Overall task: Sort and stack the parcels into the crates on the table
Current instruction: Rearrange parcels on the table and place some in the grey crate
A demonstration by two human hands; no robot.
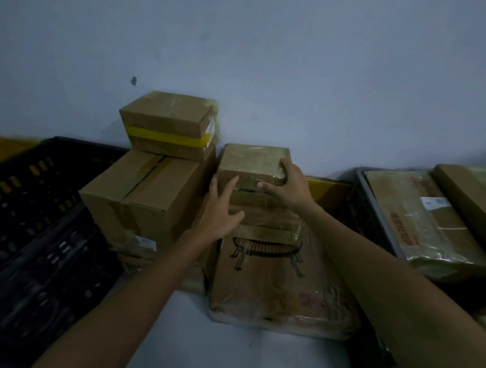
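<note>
1. Against the back wall, head view: small box (252,163) sits on top of a middle stack, resting on a flatter parcel (263,209), w/ a big printed carton (274,281) under that.
2. Right hand (287,185) is clamped on the small box's near right corner, fingers (285,164) over the top edge, thumb on the front face.
3. Left hand (220,213) is spread, fingers apart, flat vs the box's left-front side; bracing, not closed on anything.
4. Other parcels: yellow-taped box (169,123) on a large carton (150,191), just left of the stack. Black crate (29,193) at left looks mostly vacant inside; grey crate (373,205) at right already holds wrapped parcels (422,220).
5. Risks, as I judge: grip is one-corner only, and the wrap looks slick, so the box could twist or slip on lifting. Dragging it off may shift the flatter parcel below. An elbow swing left could knock the yellow-taped box, which sits high. Dim light makes labels hard to read, so mis-sorting is possible.
</note>
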